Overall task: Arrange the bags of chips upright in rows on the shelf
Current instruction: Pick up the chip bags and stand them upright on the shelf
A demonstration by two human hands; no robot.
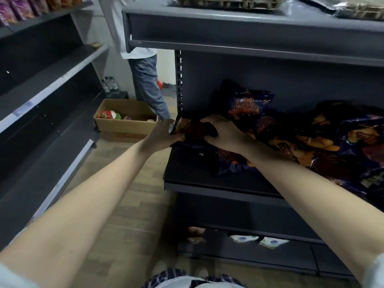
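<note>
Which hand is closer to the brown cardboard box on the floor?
The left hand. It grips the left end of a dark blue chip bag at the shelf's left edge, just right of the brown cardboard box. The right hand holds the same bag farther right.

Dark shelf [188, 173] carries tumbled blue chip bags [324, 142]

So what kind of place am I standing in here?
Most likely a small shop or its stockroom: dark metal retail shelving holding a heap of chip bags, egg trays on top, and a cardboard box of goods on the floor.
</note>
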